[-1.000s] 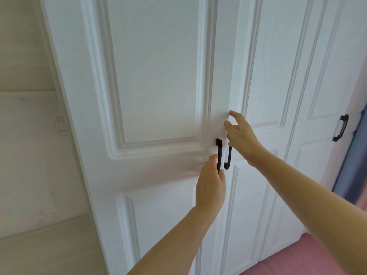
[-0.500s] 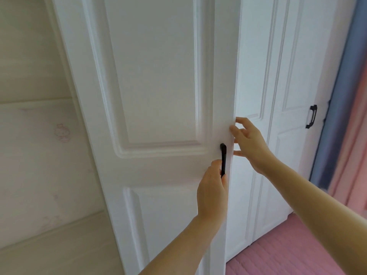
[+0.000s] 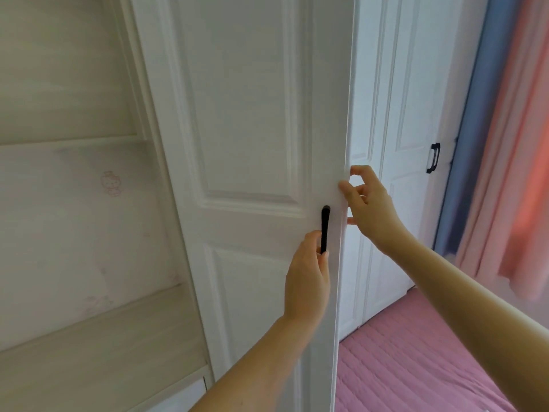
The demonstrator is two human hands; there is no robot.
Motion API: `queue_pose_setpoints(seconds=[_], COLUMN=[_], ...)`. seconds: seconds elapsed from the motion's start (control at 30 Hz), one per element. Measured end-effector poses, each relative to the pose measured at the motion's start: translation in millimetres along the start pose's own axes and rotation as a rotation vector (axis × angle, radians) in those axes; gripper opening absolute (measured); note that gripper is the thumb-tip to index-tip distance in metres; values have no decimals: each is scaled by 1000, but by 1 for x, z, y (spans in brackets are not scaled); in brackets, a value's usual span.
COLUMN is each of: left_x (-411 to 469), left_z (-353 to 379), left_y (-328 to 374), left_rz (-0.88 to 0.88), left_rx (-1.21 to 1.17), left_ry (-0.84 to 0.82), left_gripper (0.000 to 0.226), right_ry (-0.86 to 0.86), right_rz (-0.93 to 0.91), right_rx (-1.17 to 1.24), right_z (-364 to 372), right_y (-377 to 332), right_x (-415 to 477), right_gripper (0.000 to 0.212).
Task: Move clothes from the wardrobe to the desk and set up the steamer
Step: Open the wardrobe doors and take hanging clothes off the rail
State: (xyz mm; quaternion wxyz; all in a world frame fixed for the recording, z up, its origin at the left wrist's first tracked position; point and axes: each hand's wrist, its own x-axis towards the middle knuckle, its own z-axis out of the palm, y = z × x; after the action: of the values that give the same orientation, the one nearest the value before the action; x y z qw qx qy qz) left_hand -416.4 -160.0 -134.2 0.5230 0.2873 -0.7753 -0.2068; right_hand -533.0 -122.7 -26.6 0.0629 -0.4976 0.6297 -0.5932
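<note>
Head view: gripping slim black bar handle (image 3: 325, 224) in left hand (image 3: 307, 281), right hand (image 3: 368, 203) fingers pinching edge of stiff, likely light white panelled wardrobe door (image 3: 243, 114).

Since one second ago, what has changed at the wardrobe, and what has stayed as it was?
The wardrobe door has swung open toward the person, hiding the neighbouring door's handle. The right hand moved from the seam to the door's free edge and now holds it. The left hand still grips the black handle; the far door stays shut.
</note>
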Motion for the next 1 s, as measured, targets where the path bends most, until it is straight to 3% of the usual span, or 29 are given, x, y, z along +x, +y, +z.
queue_pose_setpoints(seconds=[0.43, 0.67, 1.0], left_x=[-78, -102, -120], left_z=[-105, -143, -171], left_y=[24, 25, 28], left_rz=[-57, -86, -129], left_rx=[-60, -9, 34], left_ry=[62, 113, 215], left_gripper=[33, 38, 64], right_ry=[-14, -142, -364], right_rz=[-179, -260, -410], right_rx=[-68, -44, -104], right_z=[27, 47, 70], right_y=[-75, -94, -101], right_x=[-108, -136, -153], right_gripper=[32, 40, 48])
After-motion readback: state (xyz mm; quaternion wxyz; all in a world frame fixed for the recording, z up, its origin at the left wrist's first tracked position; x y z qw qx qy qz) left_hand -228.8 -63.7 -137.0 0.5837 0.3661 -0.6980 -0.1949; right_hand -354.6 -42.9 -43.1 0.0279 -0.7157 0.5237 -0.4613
